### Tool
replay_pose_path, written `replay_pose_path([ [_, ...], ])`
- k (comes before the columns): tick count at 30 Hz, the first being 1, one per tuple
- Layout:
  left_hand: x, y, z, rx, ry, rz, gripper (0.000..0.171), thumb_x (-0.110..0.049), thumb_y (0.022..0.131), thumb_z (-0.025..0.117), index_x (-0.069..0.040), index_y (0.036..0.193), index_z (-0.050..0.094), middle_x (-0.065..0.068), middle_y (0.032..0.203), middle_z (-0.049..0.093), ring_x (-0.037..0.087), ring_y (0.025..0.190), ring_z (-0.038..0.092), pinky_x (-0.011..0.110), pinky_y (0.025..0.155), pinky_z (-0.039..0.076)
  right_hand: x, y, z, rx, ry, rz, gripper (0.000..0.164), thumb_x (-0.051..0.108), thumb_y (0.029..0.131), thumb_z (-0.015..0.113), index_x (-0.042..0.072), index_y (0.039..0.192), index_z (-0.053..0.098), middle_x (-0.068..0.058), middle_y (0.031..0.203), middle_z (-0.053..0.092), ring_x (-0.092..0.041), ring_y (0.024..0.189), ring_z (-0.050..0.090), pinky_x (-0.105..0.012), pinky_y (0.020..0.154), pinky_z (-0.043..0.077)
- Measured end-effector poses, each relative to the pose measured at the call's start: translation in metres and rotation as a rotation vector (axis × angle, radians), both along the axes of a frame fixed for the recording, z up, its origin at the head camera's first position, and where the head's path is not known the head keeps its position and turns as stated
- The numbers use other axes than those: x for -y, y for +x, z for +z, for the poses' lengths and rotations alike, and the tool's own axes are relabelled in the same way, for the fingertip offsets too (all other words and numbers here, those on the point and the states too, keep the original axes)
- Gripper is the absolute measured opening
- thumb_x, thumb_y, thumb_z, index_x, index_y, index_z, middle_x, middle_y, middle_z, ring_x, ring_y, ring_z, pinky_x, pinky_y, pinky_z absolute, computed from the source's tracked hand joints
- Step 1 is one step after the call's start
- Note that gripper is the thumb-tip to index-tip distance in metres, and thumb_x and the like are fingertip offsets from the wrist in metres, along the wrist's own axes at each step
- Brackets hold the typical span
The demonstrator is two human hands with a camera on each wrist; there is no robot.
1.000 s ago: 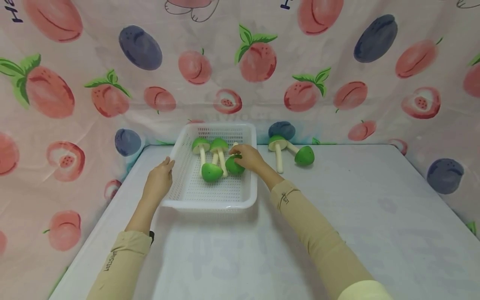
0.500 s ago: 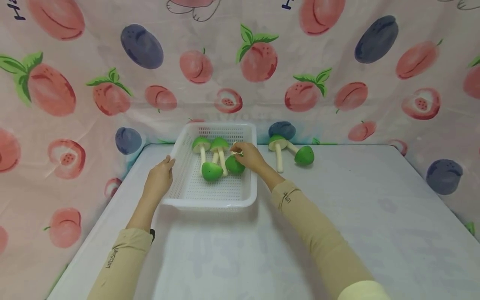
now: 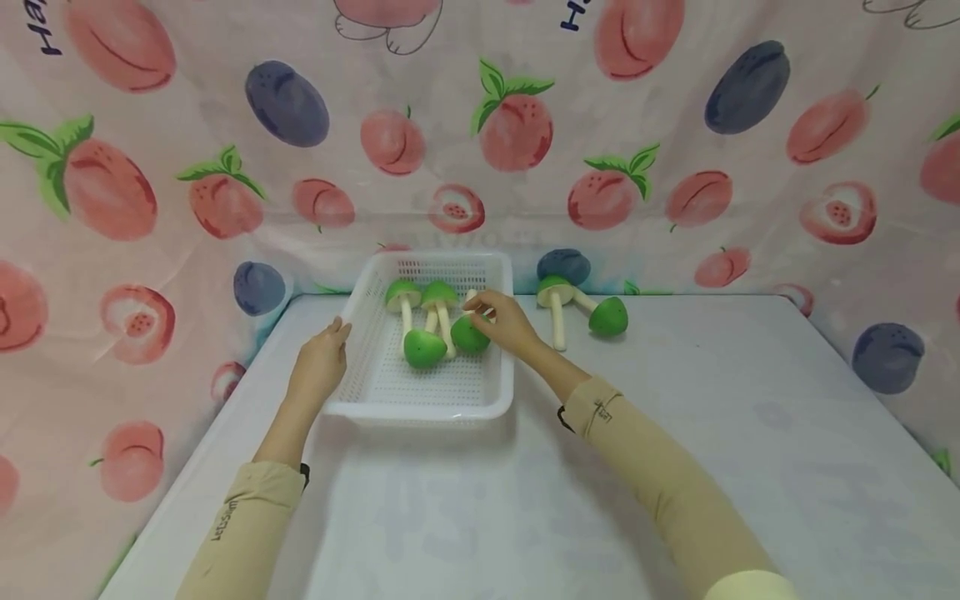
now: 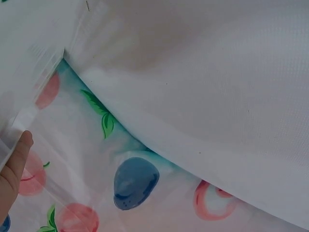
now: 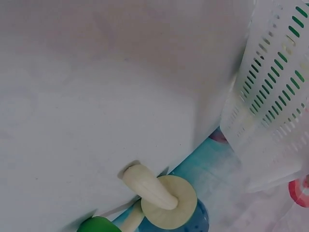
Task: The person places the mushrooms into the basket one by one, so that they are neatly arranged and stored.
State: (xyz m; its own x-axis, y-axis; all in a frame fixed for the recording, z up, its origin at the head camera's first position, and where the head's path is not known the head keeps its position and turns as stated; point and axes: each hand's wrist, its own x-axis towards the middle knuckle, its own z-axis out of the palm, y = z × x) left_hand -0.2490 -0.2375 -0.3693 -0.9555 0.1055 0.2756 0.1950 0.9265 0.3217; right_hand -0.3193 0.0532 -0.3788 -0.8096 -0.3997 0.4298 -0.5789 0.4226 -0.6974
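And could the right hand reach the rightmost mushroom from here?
Probably yes: the rightmost mushroom lies on the table, its cap uncovered; the right hand need only clear the basket rim.

Bright green caps before a peachy print

From where I stand, the mushrooms (image 3: pixel 425 348) catch the eye: vivid green caps, cream undersides and cream stems (image 3: pixel 558 327). The basket (image 3: pixel 420 411) is white, patterned with rows of small slots, and the tabletop (image 3: pixel 697 417) is a greyish white. Both sleeves (image 3: pixel 236 529) are tan with dark lettering. Behind, the pale pink cloth (image 3: pixel 442 83) carries coral-pink peaches (image 3: pixel 516 133), slate-blue fruits (image 3: pixel 287 104), green leaves (image 3: pixel 491 79) and, along its foot, a teal tint.
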Motion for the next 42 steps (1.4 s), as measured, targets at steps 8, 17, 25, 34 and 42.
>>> replay_pose_path([
  [8,-0.002,0.000,-0.004,0.009,0.005,-0.005,0.036,0.005,0.094,0.044,0.012,0.128,0.049,0.033,0.137,0.041,0.051,0.121,0.045,0.058,0.099,0.042,-0.015,0.008,-0.003,0.031,-0.089,-0.039,0.018,0.004,0.091,0.058,-0.002,0.107,0.064,-0.018,0.106,0.066,-0.031,0.097,0.062,-0.041,0.084,0.054],
  [17,-0.001,0.000,-0.004,0.013,0.002,-0.002,0.036,0.006,0.093,0.045,0.013,0.128,0.048,0.033,0.137,0.040,0.051,0.123,0.043,0.058,0.100,0.041,-0.028,0.006,-0.004,-0.005,-0.141,-0.086,0.016,0.002,0.091,0.058,-0.003,0.104,0.065,-0.019,0.104,0.066,-0.032,0.096,0.063,-0.040,0.080,0.055],
  [25,0.001,0.003,-0.001,0.012,0.005,0.006,0.035,0.005,0.094,0.043,0.013,0.128,0.049,0.033,0.137,0.040,0.051,0.122,0.044,0.058,0.100,0.041,-0.037,0.005,-0.002,-0.050,-0.088,-0.123,0.016,-0.001,0.090,0.056,-0.003,0.103,0.066,-0.019,0.103,0.068,-0.031,0.095,0.063,-0.042,0.080,0.056],
  [34,0.002,0.000,0.000,0.017,0.005,0.004,0.036,0.005,0.094,0.043,0.013,0.129,0.048,0.034,0.137,0.039,0.052,0.122,0.043,0.059,0.100,0.041,-0.062,-0.008,-0.006,0.010,-0.019,-0.207,0.019,0.002,0.092,0.054,-0.004,0.107,0.064,-0.022,0.106,0.066,-0.031,0.098,0.061,-0.043,0.083,0.054],
  [42,0.000,-0.001,0.001,0.008,0.000,0.007,0.036,0.005,0.094,0.044,0.013,0.129,0.048,0.033,0.137,0.040,0.051,0.122,0.044,0.058,0.100,0.041,-0.083,-0.021,-0.019,0.008,-0.045,-0.257,0.017,0.000,0.091,0.057,-0.007,0.104,0.064,-0.024,0.103,0.065,-0.035,0.093,0.061,-0.046,0.081,0.055],
])
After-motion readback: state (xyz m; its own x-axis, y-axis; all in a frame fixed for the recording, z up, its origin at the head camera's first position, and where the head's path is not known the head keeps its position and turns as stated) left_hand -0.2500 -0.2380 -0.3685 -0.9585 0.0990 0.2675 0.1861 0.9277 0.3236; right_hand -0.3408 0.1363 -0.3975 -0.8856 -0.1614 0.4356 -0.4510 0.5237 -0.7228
